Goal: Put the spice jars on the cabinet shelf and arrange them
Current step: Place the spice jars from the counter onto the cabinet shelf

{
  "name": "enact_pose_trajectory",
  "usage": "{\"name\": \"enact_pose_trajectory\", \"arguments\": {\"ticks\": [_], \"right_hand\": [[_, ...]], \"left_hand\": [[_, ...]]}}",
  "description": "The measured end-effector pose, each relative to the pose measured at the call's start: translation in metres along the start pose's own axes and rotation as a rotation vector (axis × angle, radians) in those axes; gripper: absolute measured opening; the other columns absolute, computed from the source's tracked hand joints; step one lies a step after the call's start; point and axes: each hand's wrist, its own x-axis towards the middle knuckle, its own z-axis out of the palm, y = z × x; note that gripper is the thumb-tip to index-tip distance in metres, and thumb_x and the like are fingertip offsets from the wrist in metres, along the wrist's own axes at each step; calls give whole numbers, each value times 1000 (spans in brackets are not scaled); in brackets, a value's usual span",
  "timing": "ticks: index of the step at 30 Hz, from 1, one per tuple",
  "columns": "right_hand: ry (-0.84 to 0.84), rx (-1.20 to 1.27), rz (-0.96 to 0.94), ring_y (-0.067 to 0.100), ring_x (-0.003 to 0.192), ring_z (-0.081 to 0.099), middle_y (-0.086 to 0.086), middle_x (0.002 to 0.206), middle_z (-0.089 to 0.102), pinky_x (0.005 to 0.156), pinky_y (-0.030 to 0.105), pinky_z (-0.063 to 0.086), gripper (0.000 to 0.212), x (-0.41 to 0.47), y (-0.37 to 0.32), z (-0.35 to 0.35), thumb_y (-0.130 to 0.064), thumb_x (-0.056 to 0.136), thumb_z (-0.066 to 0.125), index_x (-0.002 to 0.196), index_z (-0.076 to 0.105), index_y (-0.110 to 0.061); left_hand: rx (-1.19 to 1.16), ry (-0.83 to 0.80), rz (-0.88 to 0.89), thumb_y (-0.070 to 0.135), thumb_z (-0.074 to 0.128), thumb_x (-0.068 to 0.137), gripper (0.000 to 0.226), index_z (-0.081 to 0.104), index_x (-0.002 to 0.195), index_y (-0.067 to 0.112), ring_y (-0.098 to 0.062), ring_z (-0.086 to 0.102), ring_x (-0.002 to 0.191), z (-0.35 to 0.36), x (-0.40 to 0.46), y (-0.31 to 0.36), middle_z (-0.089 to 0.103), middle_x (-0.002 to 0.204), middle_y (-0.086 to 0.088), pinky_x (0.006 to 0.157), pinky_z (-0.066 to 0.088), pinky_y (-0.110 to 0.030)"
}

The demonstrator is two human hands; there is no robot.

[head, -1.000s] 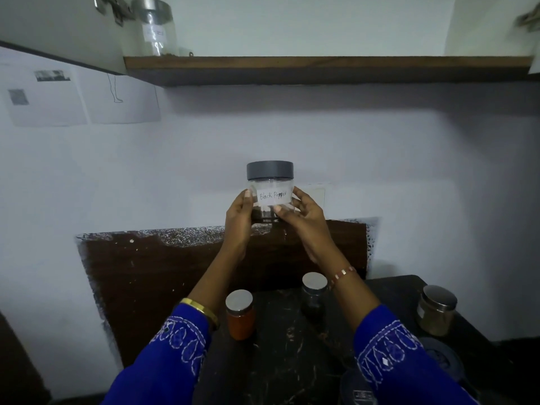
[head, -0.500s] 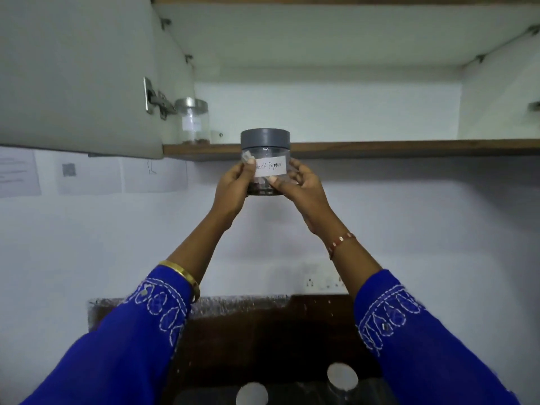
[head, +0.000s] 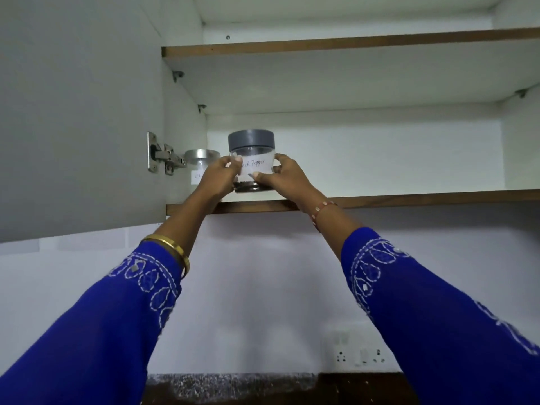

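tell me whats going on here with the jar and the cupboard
A person in blue embroidered sleeves holds a grey-lidded jar labelled black pepper between the left hand and right hand, at the lower cabinet shelf. Whether its base already rests on the shelf is unclear. Another jar with a metal lid stands on that shelf to its left, by the open door's hinge.

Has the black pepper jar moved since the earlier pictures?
Yes. The black pepper jar went up, from below the shelf edge to above it.

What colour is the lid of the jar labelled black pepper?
Grey, a matte mid-grey lid on the clear jar, seen in the head view.
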Motion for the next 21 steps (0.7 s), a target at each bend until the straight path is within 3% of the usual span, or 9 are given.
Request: {"name": "enact_pose_trajectory", "arguments": {"ticks": [2,4,9,12,17,19,21], "right_hand": [[-47,-64,47,26,106,61,14,116,64,94,35,50,48,14,3,3,-16,78,72,121,53,-5],[-99,-125,100,24,97,61,15,113,64,83,32,50,42,24,5,5,-14,78,71,115,57,-2],[-160,-254,134,22,86,54,11,97,58,62,24,43,42,42,11,14,-9,77,70,115,58,3],[-159,-326,166,22,86,54,11,96,56,71,31,49,42,48,10,22,-10,78,70,116,57,3],[-178,-437,171,25,97,56,16,119,58,81,29,47,47,54,7,35,-11,83,65,126,49,2],[-168,-490,169,30,109,58,16,117,58,69,26,47,46,54,6,39,-12,85,64,126,47,2],[-161,-538,144,30,103,61,17,110,57,52,18,35,33,52,3,43,-12,86,62,114,52,1]], "left_hand": [[29,-28,-45,38,38,97,36,56,107,9,-29,57,103,-3,9,-5,59,110,-14,84,46,-34],[52,-62,-99,34,39,98,32,55,106,7,-24,54,95,-5,16,-8,57,102,-12,76,45,-31],[175,15,-130,26,51,93,36,60,108,-5,-25,53,87,-10,36,-21,61,104,-20,77,46,-36],[252,143,-129,20,62,86,31,64,103,-5,-25,57,88,-6,42,-25,65,109,-22,90,52,-42],[413,320,-50,5,61,82,23,68,103,-1,-29,63,99,-1,36,-29,68,103,-18,79,48,-28],[368,334,-69,2,54,82,22,69,99,-1,-32,64,97,-3,37,-31,69,99,-19,86,53,-36],[318,325,-108,3,52,81,21,69,91,-2,-35,65,92,-5,38,-32,67,87,-19,86,55,-42]]}}
